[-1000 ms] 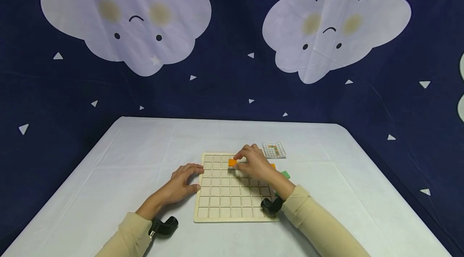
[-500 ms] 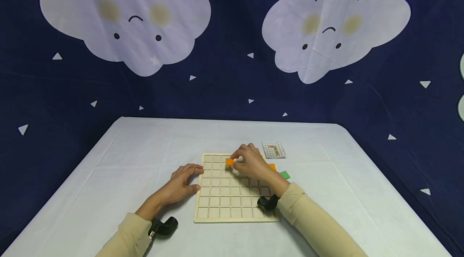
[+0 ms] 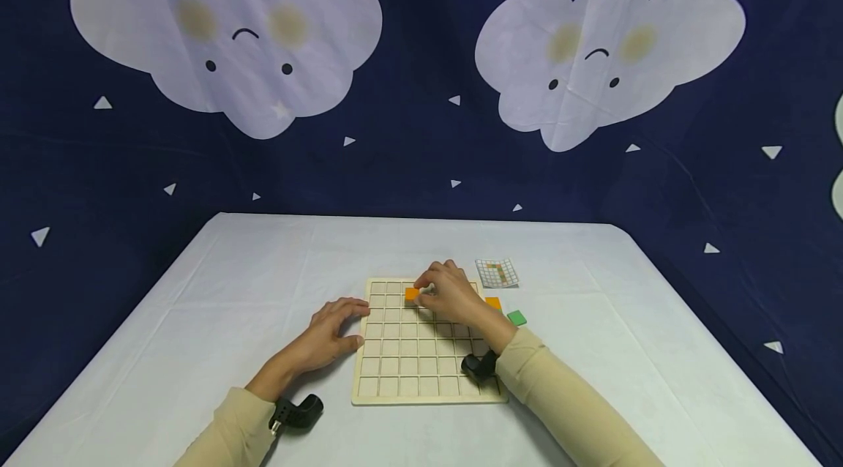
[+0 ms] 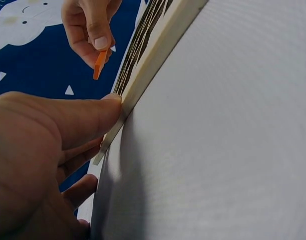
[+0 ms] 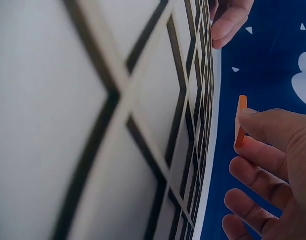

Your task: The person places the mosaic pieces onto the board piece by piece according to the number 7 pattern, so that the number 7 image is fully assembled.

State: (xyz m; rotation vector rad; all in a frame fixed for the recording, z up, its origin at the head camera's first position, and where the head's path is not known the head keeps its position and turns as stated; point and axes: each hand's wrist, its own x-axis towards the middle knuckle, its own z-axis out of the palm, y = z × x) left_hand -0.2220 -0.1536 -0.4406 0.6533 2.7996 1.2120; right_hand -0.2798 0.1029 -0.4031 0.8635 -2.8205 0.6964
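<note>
Above the far part of a pale wooden grid board (image 3: 399,366), the person's right hand (image 3: 454,297) pinches a small, flat, square orange tile (image 5: 241,122) between thumb and index finger; the remaining fingers are loosely bent below the grip in the right wrist view. The forearm comes in from the near right and crosses the board's right side. The left hand (image 3: 323,335) lies at the board's left edge, fingers spread and relaxed, the thumb tip against the wooden rim.

Thin lines divide the board into rows of square cells, and pale wood shows in those left uncovered by the hand and arm. The held tile is lifted off the cells, nearly parallel to them; it is plain bright orange with a thin, straight edge.

To the right of the board lie a second orange piece (image 3: 493,303), just beside the rim, and a green square tile (image 3: 516,318) a little farther out. Beyond them, on the white-covered tabletop (image 3: 197,313), rests a slightly curled paper card (image 3: 489,278) printed with a grid and coloured squares.
</note>
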